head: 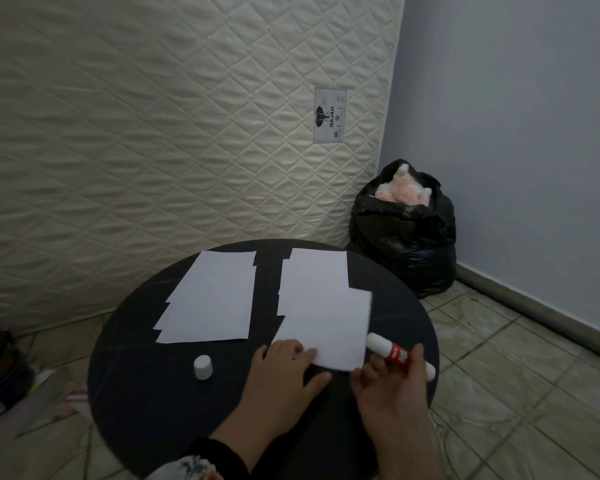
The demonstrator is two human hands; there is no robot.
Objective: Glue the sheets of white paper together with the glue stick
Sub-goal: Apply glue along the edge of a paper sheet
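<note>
On the round black table (146,393), two stacks of white paper (212,299) are laid side by side; the right stack's top sheet (329,330) is pinched by the left hand (281,375), the uncapped glue stick (397,355) gripped by the right hand (395,393), the cap (202,366) set upright nearby
</note>
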